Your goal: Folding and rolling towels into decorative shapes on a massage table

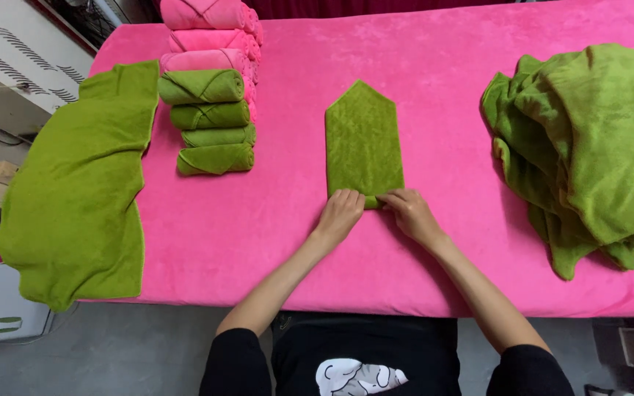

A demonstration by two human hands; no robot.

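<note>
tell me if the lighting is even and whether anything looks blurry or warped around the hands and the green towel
Head view: soft, even light, no glare; faint shadows under the left hand and right hand on the folded green towel. Centre is sharp. The pink table edges bow slightly, a wide-lens warp, and the heap of green towels looks a bit softer.

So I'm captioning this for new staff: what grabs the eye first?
The bright pink table cover fills the view. At its centre, the left hand and right hand press the near end of a pointed green folded towel. Rolled green towels are stacked at left, and a loose green pile lies at right.
</note>
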